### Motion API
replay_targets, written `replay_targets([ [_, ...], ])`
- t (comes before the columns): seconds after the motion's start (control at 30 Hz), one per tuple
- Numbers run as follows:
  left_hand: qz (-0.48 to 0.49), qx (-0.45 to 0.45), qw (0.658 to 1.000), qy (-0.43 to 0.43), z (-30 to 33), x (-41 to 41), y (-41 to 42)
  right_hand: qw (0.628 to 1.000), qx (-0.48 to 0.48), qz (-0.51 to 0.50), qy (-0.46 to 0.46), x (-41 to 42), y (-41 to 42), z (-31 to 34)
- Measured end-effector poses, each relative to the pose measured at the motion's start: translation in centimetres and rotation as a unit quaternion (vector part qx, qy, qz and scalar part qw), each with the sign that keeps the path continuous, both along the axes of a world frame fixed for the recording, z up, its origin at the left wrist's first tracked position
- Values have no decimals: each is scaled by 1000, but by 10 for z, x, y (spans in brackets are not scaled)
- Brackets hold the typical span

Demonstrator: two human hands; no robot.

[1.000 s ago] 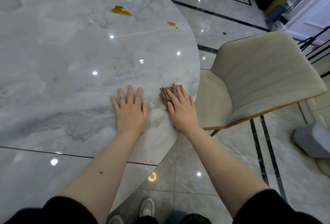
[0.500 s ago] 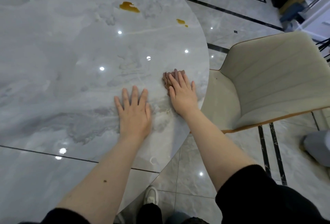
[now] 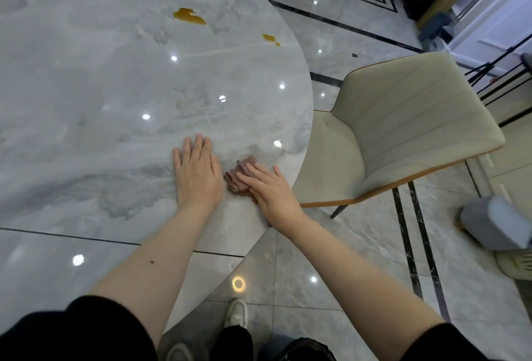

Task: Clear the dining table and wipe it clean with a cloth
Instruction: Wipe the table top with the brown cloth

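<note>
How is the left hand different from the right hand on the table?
The left hand lies flat on the bare marble table, while the right hand presses on a brownish folded cloth. The left hand points straight up the table; the right hand angles toward the left one. The right hand sits nearer the table edge than the left. Both are open, palm down, fingers stretched.

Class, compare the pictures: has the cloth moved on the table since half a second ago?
Yes. The cloth, under the right hand, has slid toward the left hand, which rests flat on the table.
</note>
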State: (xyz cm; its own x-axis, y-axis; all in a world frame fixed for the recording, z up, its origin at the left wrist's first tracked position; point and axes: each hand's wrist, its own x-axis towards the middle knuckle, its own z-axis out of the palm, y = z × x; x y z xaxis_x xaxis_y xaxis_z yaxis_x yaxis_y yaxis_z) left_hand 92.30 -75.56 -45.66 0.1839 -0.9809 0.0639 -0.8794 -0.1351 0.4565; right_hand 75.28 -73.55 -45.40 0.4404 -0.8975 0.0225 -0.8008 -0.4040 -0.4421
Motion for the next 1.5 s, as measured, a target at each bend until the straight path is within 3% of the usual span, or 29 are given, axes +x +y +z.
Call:
replay_targets([
  [0.1,1,1,1000,0,0,-1,-1,996,4,-20,-88,2,-3,12],
  [0.23,-3,4,1000,-15,-1,-1,-1,939,110,-210,-248,1,-15,47],
  [0.27,-3,5,1000,-21,-2,-1,-2,939,123,-227,-225,-1,-19,50],
  [0.33,-1,3,1000,-24,-3,-2,-2,976,73,-194,-71,-8,-22,46],
  [0.4,3,-2,1000,-26,-3,-2,-3,989,31,-136,48,-11,-18,33],
  [0.5,10,-2,1000,-26,-4,-2,-4,993,34,-69,95,-6,-9,11],
  [0.57,12,-4,1000,-26,-5,-3,-5,989,14,-79,125,0,-15,3],
  [0.73,12,-6,1000,-28,-5,-3,-5,980,5,-139,140,28,-57,3],
  [0.9,7,-3,1000,-25,-4,-2,-7,983,10,-132,126,52,-74,3],
  [1.23,-5,-16,1000,-4,-4,0,-3,989,-10,-73,131,22,6,3],
  [1.5,-16,2,998,-60,-6,-2,-2,984,10,-108,139,10,-14,6],
])
